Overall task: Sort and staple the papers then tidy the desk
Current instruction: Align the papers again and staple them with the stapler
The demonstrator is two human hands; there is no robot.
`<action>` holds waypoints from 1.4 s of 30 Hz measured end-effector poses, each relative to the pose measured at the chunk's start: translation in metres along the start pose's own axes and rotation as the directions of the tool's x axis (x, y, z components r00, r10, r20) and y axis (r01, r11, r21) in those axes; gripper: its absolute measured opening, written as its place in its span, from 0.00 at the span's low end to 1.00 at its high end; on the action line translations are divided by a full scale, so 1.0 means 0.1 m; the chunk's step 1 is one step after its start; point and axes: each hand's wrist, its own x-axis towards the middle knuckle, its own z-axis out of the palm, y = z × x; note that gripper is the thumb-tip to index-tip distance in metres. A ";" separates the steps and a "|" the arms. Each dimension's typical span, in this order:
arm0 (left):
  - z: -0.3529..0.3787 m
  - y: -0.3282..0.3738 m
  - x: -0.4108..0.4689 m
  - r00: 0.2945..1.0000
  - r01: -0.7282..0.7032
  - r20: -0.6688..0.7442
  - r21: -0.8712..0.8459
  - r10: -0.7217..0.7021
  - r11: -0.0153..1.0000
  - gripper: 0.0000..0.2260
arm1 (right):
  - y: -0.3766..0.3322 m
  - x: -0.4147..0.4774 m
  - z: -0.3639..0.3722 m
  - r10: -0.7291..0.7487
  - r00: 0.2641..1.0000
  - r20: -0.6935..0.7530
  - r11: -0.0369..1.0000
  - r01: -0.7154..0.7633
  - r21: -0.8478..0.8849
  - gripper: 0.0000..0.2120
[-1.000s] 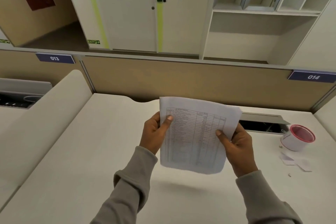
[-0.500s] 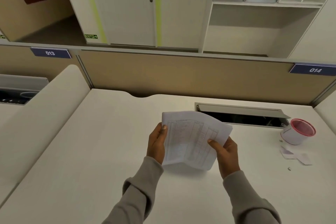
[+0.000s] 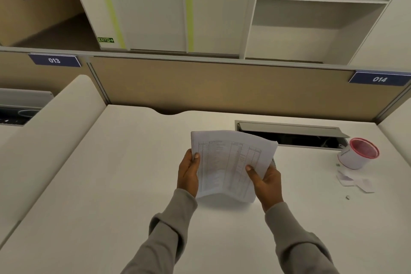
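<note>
Papers (image 3: 231, 167) lower now than a second ago: then held up flat and facing the camera, well above the surface (image 3: 106, 196); now brought down and tipped back, bowed across the middle, lower edge close over the surface with a soft shadow beneath. Cannot tell whether touching yet. Gripped on both sides: left hand (image 3: 188, 173) curled round the left edge, thumb on the printed face near the top; right hand (image 3: 266, 181) pinching the right edge lower down, thumb on top, fingers behind and out of sight. Top sheet printed with a table, text too small to read; seemingly more than one sheet, judging by the layered top corner. Likely meaning for the task: looking-over finished, bundle about to be squared against the surface or laid down for sorting. Stapling not yet done, and no stapler anywhere in view. Off to the right, well apart from the bundle: white tub with red rim (image 3: 358, 153), torn paper scraps (image 3: 355, 181) just in front of it, one tiny bit (image 3: 347, 197) nearer the front edge, all left for the tidying. Open cable hatch (image 3: 289, 134) just behind the bundle; worth keeping loose sheets away from that gap.
</note>
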 end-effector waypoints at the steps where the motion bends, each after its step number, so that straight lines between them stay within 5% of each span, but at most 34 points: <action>1: 0.01 0.01 0.00 1.000 -0.006 -0.006 0.013 0.006 1.000 0.14 | 0.00 0.00 0.01 -0.015 1.000 -0.004 1.000 0.014 -0.018 0.14; 10: -0.04 0.43 0.13 0.983 -0.143 0.138 0.164 0.121 0.976 0.10 | -0.41 0.11 -0.20 -0.157 0.984 0.086 0.976 0.168 -0.139 0.10; 26: 0.21 0.94 0.28 0.971 -0.226 0.135 0.225 0.199 0.948 0.10 | -0.49 -0.01 -0.34 -0.066 0.983 0.170 0.998 0.065 0.014 0.13; 42: 0.34 1.19 0.53 0.872 -0.453 0.413 0.477 0.263 0.753 0.10 | -0.20 -0.02 -0.43 0.099 0.962 0.256 0.959 -0.161 0.233 0.29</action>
